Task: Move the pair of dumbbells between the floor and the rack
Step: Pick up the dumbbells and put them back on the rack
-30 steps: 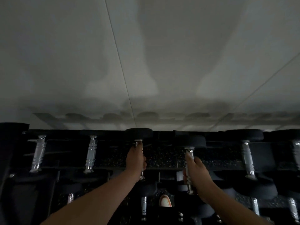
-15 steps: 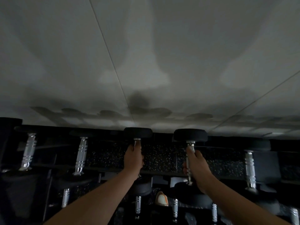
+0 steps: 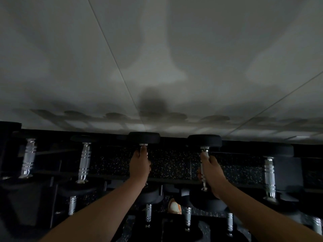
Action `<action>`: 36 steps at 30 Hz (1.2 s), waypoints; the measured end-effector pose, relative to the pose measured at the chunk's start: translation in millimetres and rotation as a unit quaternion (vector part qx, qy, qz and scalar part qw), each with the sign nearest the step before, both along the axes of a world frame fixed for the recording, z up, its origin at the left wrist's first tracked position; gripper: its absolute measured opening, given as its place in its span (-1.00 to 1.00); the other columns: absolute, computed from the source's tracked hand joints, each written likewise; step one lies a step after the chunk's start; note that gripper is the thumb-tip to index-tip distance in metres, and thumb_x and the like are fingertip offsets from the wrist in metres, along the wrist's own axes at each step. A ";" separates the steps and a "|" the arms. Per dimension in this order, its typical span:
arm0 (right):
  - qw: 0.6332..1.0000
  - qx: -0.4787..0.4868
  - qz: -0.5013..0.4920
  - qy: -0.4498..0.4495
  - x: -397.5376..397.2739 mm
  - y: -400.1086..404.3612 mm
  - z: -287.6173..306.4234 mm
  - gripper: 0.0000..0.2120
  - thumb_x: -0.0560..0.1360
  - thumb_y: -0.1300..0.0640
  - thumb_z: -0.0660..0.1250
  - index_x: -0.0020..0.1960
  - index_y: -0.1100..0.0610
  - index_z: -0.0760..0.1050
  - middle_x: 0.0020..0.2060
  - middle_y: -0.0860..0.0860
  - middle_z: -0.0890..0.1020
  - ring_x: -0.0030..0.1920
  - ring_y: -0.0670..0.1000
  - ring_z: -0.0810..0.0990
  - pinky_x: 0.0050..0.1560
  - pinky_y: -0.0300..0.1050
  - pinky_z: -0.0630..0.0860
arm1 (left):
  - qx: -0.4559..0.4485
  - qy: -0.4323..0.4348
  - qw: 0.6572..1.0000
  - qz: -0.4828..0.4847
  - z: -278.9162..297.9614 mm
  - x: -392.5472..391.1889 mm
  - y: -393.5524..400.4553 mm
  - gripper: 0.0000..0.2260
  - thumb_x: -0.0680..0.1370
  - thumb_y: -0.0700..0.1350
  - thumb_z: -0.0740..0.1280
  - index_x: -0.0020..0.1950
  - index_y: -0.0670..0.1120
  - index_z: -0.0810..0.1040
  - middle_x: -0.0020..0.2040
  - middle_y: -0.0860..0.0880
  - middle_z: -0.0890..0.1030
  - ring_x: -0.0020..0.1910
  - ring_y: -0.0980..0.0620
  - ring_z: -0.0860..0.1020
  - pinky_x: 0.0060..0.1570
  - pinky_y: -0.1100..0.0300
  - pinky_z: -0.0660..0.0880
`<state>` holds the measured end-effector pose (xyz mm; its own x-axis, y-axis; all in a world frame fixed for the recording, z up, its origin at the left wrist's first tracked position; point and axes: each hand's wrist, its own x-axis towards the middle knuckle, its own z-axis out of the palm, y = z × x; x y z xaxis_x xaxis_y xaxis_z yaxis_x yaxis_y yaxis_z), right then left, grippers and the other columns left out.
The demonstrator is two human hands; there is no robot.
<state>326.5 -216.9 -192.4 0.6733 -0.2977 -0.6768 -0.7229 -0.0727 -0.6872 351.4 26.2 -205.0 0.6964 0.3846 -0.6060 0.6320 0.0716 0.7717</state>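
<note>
Dim rack [image 3: 174, 179]: your left hand [image 3: 140, 165] and right hand [image 3: 212, 172] stay clamped on dumbbells [image 3: 204, 140]; right one has risen level, both likely lifting off.

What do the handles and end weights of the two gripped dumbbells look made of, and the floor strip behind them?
Handles: bright, ringed, mirror-like glints, so probably chromed steel. End weights: matte black with no shine, likely rubber coating, though the dim light leaves that open. Floor strip: black with pale flecks, looks like speckled rubber gym flooring.
</note>
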 end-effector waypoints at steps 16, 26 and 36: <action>0.999 -0.041 0.023 0.003 -1.3 12.2 -4.5 -0.68 0.55 -0.25 0.17 0.00 0.01 0.39 -0.42 0.07 0.57 -0.51 0.01 0.53 -0.45 -0.13 0.45 | 0.047 0.011 0.998 -0.034 -3.3 1.2 5.0 -0.44 0.41 0.41 0.12 0.08 -0.04 0.48 -0.38 -0.09 0.52 -0.52 -0.04 0.51 -0.49 0.11 0.43; 0.991 -0.101 0.090 0.010 -0.6 13.3 6.7 -0.56 0.61 -0.21 0.11 0.18 0.18 0.36 -0.04 0.20 0.62 -0.07 0.22 0.62 0.00 0.07 0.54 | 0.071 0.012 0.993 -0.091 19.1 -10.7 4.9 -0.37 0.37 0.44 0.12 0.13 -0.04 0.47 0.05 -0.26 0.61 0.05 -0.34 0.59 0.06 -0.20 0.52; 0.985 -0.148 0.084 0.001 -13.7 25.7 31.4 -0.40 0.58 -0.19 0.18 0.43 0.22 0.28 0.23 0.26 0.52 0.11 0.23 0.53 0.01 -0.01 0.41 | 0.165 -0.040 0.967 -0.193 46.8 -25.1 23.3 -0.57 0.55 0.22 0.18 -0.01 -0.14 0.56 -0.06 -0.17 0.63 -0.12 -0.11 0.60 -0.08 -0.03 0.58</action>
